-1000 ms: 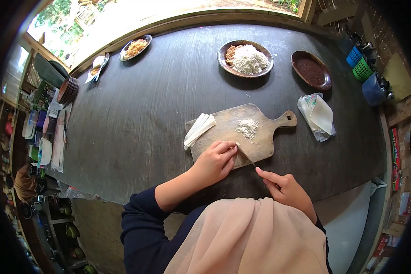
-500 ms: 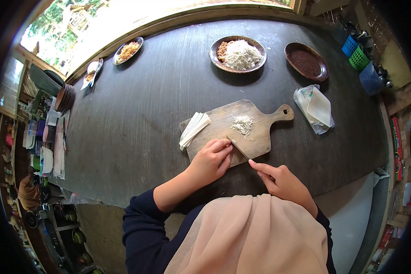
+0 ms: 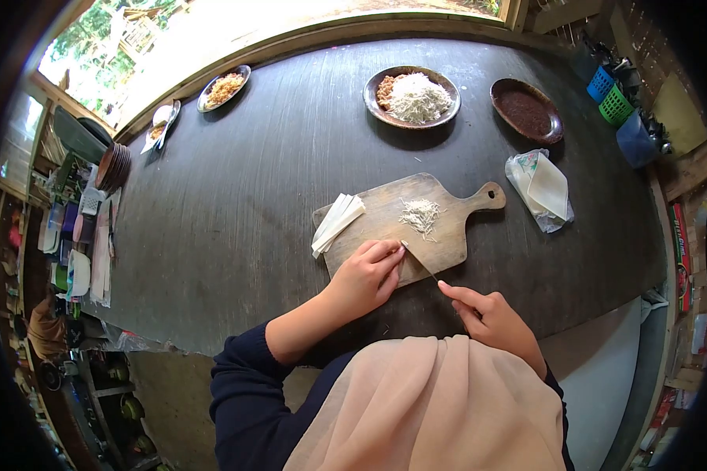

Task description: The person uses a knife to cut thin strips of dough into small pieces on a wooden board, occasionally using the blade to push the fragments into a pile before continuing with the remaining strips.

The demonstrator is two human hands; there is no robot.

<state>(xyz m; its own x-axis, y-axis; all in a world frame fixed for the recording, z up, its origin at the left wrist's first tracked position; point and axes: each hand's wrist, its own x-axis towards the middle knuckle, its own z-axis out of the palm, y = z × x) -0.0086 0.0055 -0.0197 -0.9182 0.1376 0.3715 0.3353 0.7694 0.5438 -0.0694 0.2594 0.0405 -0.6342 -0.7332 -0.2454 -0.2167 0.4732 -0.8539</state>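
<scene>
My left hand point(image 3: 368, 271) is curled on the near edge of a wooden cutting board point(image 3: 385, 202), pressing down a piece of white strip whose small end point(image 3: 404, 246) shows at the fingertips. My right hand point(image 3: 485, 312) grips a knife point(image 3: 422, 262), its thin blade slanting across the board with the tip by my left fingers. The handle is hidden in my palm. Beyond the blade lies a loose heap of fine white shreds point(image 3: 421, 216). A stack of flat white strips point(image 3: 338, 224) rests over the board's left end.
Behind the board a round dish point(image 3: 412, 122) holds white shreds and a brownish food. An oval brown dish point(image 3: 526, 110) and a plastic packet with white sheets point(image 3: 543, 191) are on the right. Small plates of food point(image 3: 225, 89) stand far left. Baskets point(image 3: 617, 106) hang at right.
The knife and my right hand have shifted slightly right and toward me, drawing the blade tip back from my left fingers. My left hand has barely moved.
</scene>
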